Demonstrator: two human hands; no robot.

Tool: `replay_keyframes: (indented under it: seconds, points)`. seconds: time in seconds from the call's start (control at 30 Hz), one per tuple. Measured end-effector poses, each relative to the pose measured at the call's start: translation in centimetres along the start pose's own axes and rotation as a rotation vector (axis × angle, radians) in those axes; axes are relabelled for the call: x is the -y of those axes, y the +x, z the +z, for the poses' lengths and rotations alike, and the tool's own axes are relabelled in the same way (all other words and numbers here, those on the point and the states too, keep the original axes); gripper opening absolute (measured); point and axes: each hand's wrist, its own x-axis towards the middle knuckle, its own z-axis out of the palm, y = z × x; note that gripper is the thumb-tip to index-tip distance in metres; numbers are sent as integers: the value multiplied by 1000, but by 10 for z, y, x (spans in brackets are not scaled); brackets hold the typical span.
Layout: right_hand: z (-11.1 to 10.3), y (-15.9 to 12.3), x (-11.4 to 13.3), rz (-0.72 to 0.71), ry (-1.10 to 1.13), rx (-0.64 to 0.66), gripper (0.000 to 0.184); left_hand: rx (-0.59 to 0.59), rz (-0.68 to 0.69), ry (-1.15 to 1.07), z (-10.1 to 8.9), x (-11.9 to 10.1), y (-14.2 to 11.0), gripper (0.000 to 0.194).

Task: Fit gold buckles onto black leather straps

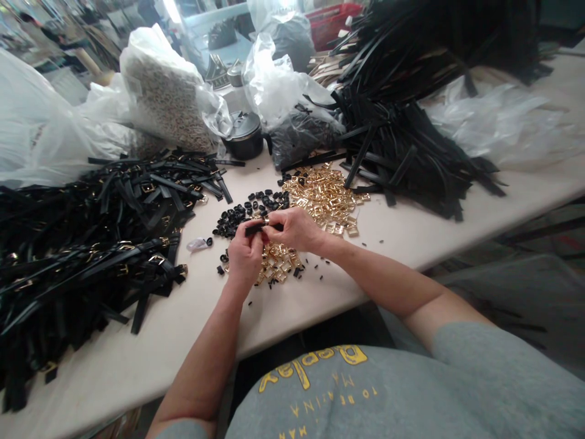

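Observation:
Both hands meet over the middle of the table, holding one short black strap (254, 229). My left hand (244, 253) pinches it from the left, thumb toward me. My right hand (297, 228) grips its other side, where a bit of gold metal, apparently a buckle, shows between the fingers; the fingertips partly hide it. Under and in front of the hands lie loose gold buckles (280, 265). Just behind them spreads a heap of small black loops (233, 218), with a larger pile of gold buckles (324, 195) to the right.
Black straps with gold buckles (137, 256) are heaped on the left. Long black straps (402, 140) pile up at the back right. A black lidded pot (244, 135) stands behind, between plastic bags (164, 91) of small parts. The table's front edge (311, 320) runs close to my body.

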Motion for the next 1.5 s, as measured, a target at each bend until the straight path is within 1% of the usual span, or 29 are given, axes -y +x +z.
replay_keyframes:
  seconds: [0.07,0.13,0.27,0.37,0.43,0.57,0.7,0.8,0.93,1.03,1.13,1.27,1.37,1.5]
  points:
    - [-4,2,-4,-2,52,15,28,63,-25,-108,-1,-1,0,27]
    - [-7,4,-8,-19,142,55,28,110,-74,-223,-3,-3,1,25]
    - [-10,5,-13,-31,316,155,27,192,-218,-400,-8,-8,5,30]
    - [-10,5,-13,-20,399,212,24,264,-333,-449,-12,-12,7,41]
    - [-11,5,-12,-27,428,246,23,293,-363,-438,-14,-14,8,44]
    - [-15,6,-12,-53,456,285,26,294,-365,-411,-17,-17,8,43]
    - [-18,7,-16,-69,444,282,31,233,-374,-433,-16,-18,10,38]
    - [-19,7,-17,-62,429,305,32,213,-372,-411,-14,-18,10,38]
    - [-20,7,-16,-75,417,323,36,241,-337,-364,-13,-15,9,41]
    - [-21,8,-17,-101,405,333,38,264,-320,-358,-13,-11,7,38]
    - [-23,7,-18,-139,339,327,38,270,-352,-348,-14,-9,6,34]
    - [-29,7,-19,-174,216,295,40,274,-402,-326,-14,-8,7,34]
    - [-35,7,-21,-206,160,283,37,308,-393,-299,-16,-9,7,35]
    - [-39,9,-25,-237,108,267,36,374,-342,-271,-20,-8,6,35]
